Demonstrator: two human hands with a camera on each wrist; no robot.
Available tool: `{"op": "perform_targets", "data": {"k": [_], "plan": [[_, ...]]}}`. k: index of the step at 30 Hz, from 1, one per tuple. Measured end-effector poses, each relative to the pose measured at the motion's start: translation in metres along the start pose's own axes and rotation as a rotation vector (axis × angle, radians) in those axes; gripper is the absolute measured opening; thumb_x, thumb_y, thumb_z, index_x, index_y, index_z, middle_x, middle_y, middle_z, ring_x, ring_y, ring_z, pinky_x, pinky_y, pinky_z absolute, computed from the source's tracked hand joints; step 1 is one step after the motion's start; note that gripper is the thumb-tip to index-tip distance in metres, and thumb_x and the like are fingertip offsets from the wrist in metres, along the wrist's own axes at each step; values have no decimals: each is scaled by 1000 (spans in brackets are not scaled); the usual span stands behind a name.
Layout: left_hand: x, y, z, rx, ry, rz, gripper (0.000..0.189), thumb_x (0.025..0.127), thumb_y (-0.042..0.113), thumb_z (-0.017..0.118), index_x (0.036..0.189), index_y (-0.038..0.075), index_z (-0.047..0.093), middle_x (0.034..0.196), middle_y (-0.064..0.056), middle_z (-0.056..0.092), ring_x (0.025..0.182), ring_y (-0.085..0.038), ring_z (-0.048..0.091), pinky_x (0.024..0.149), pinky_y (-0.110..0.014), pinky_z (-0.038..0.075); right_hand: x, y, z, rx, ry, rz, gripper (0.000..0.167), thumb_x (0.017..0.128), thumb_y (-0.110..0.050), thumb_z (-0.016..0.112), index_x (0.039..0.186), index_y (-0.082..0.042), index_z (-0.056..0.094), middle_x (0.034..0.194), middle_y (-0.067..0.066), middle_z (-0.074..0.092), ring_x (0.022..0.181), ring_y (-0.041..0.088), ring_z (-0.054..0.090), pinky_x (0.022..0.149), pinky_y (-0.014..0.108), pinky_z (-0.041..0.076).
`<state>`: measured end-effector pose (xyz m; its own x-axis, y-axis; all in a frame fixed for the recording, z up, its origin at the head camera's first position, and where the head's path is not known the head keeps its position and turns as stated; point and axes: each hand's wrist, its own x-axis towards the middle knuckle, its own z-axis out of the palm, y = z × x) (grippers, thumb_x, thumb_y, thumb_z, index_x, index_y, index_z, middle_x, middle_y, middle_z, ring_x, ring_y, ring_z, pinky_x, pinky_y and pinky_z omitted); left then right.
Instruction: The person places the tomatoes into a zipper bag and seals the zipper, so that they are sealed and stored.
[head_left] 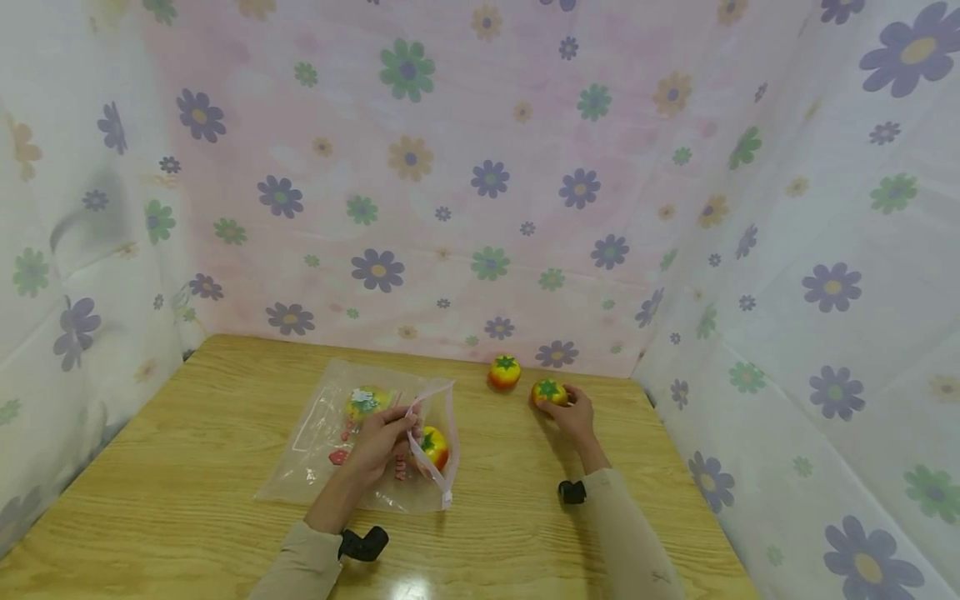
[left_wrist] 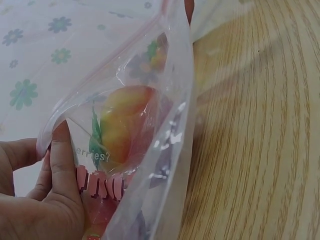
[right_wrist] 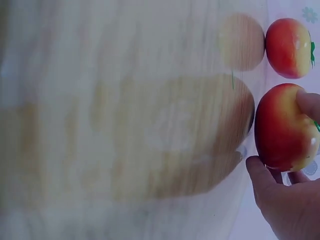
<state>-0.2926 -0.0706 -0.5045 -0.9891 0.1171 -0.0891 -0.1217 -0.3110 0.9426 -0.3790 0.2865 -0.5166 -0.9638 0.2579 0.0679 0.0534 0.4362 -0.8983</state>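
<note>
A clear zip bag [head_left: 315,467] with a pink-edged mouth lies on the table. My left hand [head_left: 382,442] pinches one edge of that mouth, and the mouth gapes toward the right. Just inside it sits a red-and-yellow tomato [head_left: 435,450] with a green leafy top, also seen through the film in the left wrist view. Deeper in the bag is another yellowish tomato [head_left: 366,403], partly covered by print. To the right, my right hand [head_left: 576,417] holds a tomato [head_left: 549,392] between thumb and fingers, at the tabletop. Its underside looks red in the right wrist view.
One more tomato [head_left: 505,372] stands near the table's back edge, just left of the held one. The wooden table [head_left: 495,533] meets flower-printed cloth [head_left: 450,208] at the back and both sides. Each wrist wears a black device [head_left: 363,543].
</note>
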Motion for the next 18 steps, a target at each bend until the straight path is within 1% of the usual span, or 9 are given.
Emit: {"op": "perform_targets", "data": {"k": [7,11,14,18], "plan": [[0,0,-1,0,3,-1,32,105,4,53,131,-15,56,90,-2,68,78,-10,64,68,-18,57,-7,-1,0,56,21,2,70,89,-15,79,144,9,45,142,31,47,129,44,48,111,53,42],[-1,1,-1,5,0,2,32,105,4,54,130,-15,56,89,-1,68,77,-10,64,68,-18,57,-11,-5,3,77,29,17,69,88,-18,80,144,6,47,141,29,48,128,41,49,108,48,45],[-1,1,-2,4,2,2,32,105,4,54,130,-15,56,88,-1,68,77,-10,64,68,-18,57,-17,-10,5,94,27,16,66,88,-18,80,143,5,49,139,28,50,125,38,51,101,38,51],[-1,0,-2,3,-2,0,32,105,4,54,131,-15,55,88,-1,68,77,-10,64,69,-19,57,-28,-16,8,154,3,12,64,89,-15,78,141,7,50,136,29,50,119,36,54,83,21,55]]}}
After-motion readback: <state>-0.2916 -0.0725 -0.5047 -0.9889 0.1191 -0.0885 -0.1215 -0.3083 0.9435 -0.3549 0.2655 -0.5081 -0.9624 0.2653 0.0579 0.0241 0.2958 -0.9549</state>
